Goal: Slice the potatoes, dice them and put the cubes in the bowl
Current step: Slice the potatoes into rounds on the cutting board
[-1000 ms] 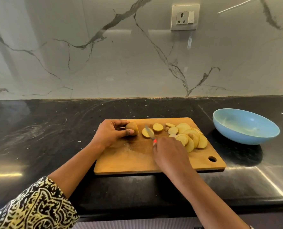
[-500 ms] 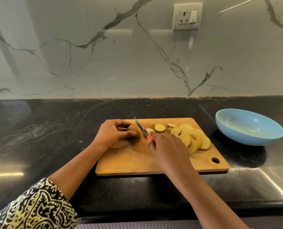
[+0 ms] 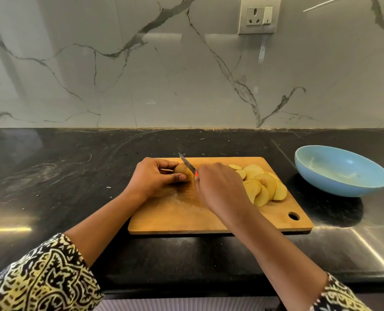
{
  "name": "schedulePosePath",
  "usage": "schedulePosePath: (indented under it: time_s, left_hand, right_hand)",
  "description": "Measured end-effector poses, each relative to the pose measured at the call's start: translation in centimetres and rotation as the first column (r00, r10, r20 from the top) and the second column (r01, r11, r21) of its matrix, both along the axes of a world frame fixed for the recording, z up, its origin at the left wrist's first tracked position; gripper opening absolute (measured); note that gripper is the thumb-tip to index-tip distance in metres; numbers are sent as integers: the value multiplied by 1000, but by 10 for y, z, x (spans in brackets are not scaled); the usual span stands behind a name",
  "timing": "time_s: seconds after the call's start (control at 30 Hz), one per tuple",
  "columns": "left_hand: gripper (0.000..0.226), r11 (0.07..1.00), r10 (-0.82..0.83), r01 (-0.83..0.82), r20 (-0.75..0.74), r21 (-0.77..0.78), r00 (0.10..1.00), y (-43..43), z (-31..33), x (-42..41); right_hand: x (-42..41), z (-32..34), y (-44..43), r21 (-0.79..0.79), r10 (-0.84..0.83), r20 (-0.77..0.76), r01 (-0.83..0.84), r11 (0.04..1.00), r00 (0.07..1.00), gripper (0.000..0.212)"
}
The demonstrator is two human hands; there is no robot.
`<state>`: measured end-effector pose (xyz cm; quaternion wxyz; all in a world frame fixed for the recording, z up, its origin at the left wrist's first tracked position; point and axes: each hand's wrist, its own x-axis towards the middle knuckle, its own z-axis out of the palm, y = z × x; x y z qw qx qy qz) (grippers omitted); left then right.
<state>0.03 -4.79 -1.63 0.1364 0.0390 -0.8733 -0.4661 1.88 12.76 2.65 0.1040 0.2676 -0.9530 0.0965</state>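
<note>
Since a second ago the right grip (image 3: 220, 187) has shifted left along the cutting board (image 3: 186, 218). It has carried the knife (image 3: 187, 163) from beside a loose slice up to the uncut potato piece (image 3: 183, 171). The left grip (image 3: 151, 176) has kept its place on that piece.

In the head view, the left grip curls round the potato piece. The thumb lies along its near side and the fingers arch over its far side, pinning it to the board's far left part. The right grip is closed round the knife's handle, of which only a bit of red shows at the knuckles. The blade slants away and to the left, lying across the right end of the potato piece, with its tip past the board's far edge. Whether the edge has entered the potato cannot be told.

The potato slices (image 3: 262, 187) lie in an overlapping heap on the right half of the board, just beside the right grip, which hides those nearest the knife. No cubes are visible. The blue bowl (image 3: 343, 169) stands on the dark surface (image 3: 74, 176), right of the board and apart from it.

Patterned sleeves (image 3: 40, 277) cover both arms near the bottom corners. A veined marble wall (image 3: 141, 86) rises behind the surface, with a wall socket (image 3: 259, 16) at its upper right.
</note>
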Motion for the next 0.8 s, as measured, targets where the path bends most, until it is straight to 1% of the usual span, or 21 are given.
schedulePosePath:
  time_s: [0.1, 0.17, 0.3, 0.43, 0.63, 0.73, 0.8]
  left_hand:
    - [28, 1000, 10, -10, -43, 1, 999, 3, -2, 1]
    - [25, 1000, 17, -17, -57, -7, 998, 3, -2, 1]
    - [28, 999, 23, -25, -62, -22, 998, 3, -3, 1]
    - [31, 999, 13, -15, -70, -30, 997, 5, -3, 4]
    - [32, 998, 27, -31, -67, -62, 997, 6, -1, 5]
    - [32, 997, 28, -32, -63, -67, 998, 6, -1, 6]
    - [32, 997, 27, -31, -60, -69, 998, 5, -1, 4]
  right_hand:
    - [-3, 5, -12, 51, 24, 31, -26, 998, 999, 22]
    - [-3, 6, -17, 80, 38, 26, -40, 996, 999, 20]
    - [-4, 6, -16, 66, 18, 53, -22, 998, 998, 21]
    - [2, -3, -12, 83, -14, 92, 7, 997, 996, 21]
    - [8, -9, -18, 108, -33, 110, 21, 994, 993, 22]
    - [16, -9, -11, 180, -33, 174, 2, 984, 984, 23]
    - [25, -11, 0, 191, -31, 176, -3, 982, 984, 22]
